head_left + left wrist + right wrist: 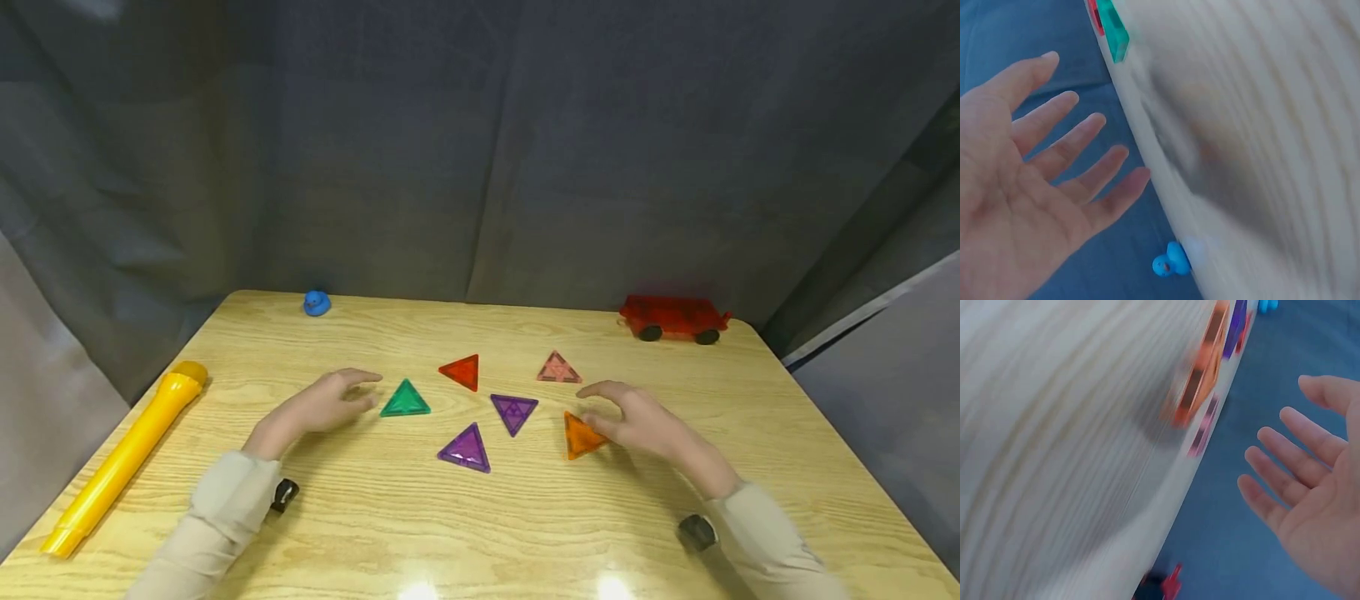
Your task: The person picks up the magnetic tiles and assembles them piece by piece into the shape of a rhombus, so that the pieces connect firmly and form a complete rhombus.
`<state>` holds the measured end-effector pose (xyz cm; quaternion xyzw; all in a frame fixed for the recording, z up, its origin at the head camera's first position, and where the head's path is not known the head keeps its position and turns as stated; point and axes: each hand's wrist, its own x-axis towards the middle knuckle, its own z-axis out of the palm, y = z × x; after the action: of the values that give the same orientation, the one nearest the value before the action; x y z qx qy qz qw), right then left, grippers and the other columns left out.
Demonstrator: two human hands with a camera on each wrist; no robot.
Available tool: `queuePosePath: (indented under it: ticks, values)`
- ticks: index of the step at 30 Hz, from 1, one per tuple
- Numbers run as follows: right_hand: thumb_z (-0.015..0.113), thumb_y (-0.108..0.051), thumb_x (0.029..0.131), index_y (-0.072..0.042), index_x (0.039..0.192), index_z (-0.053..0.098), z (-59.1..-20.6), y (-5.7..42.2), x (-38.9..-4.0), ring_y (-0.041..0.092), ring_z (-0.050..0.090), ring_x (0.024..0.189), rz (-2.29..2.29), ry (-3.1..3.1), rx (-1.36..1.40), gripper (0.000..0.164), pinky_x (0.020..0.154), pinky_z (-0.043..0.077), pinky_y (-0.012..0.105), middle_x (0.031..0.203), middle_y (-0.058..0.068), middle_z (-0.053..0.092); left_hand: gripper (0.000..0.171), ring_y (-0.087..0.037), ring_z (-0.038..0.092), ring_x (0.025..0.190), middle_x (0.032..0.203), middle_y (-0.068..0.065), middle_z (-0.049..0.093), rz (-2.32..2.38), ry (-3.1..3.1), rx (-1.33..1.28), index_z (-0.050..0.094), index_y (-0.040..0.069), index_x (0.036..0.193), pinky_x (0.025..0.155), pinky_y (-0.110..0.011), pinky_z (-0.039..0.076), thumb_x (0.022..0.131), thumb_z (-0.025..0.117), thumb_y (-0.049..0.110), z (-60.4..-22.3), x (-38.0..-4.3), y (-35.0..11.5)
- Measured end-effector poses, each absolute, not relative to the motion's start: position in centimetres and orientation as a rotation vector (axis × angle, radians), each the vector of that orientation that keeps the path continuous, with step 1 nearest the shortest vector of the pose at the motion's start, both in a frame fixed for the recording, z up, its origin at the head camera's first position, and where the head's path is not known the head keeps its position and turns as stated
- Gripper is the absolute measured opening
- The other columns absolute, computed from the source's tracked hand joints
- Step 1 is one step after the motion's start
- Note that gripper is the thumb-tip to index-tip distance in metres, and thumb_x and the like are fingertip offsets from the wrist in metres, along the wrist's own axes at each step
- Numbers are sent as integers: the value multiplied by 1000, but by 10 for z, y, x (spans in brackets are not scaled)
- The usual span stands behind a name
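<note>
Several translucent triangular tiles lie spread over the middle of the wooden table (pixel 360 533). My left hand (pixel 333 402) hovers just left of the green triangle tile (pixel 406 401), fingers spread and nothing held, as the left wrist view shows. Over the right edge of the orange triangle tile (pixel 581 437) is my right hand (pixel 637 421), its fingers loosely extended and the palm bare in the right wrist view. Between the hands sit a red triangle tile (pixel 463 372), a pink one (pixel 558 368), a small purple one (pixel 513 412) and a larger purple one (pixel 468 450).
Along the left side lies a long yellow tube with a rounded head (pixel 127 458). A blue toy duck (pixel 317 303) sits at the back left edge. The back right corner holds a red wheeled toy car base (pixel 672 319). Dark curtain (pixel 390 150) hangs behind the table.
</note>
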<state>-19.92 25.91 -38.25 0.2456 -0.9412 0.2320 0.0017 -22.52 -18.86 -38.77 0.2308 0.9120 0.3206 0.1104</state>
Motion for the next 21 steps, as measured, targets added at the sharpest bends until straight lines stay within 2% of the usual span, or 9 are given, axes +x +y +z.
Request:
queuePosePath:
  ticks: [6,17,21]
  values:
    - [62,-25,93,-2,129,56,-381,235,-193,39,46,125,753,-2967,1013,43,99,40,54,135,19,52,53,-47,30,133,144,-29,36,940,2641,734,41,-4,140,106,-60,29,97,55,24,-391,-223,-182]
    - [56,-32,96,-4,139,47,-393,197,-184,33,37,134,751,-3050,1291,52,108,31,51,145,15,42,46,-50,26,133,145,-28,36,816,2640,843,38,-6,142,107,-62,21,102,44,17,-397,-223,-173]
    - [54,-38,96,-8,142,43,-392,186,-180,30,33,137,763,-3126,1323,56,110,28,49,149,11,37,45,-51,22,134,148,-24,33,725,2646,827,40,-1,142,106,-66,19,102,43,20,-399,-221,-171]
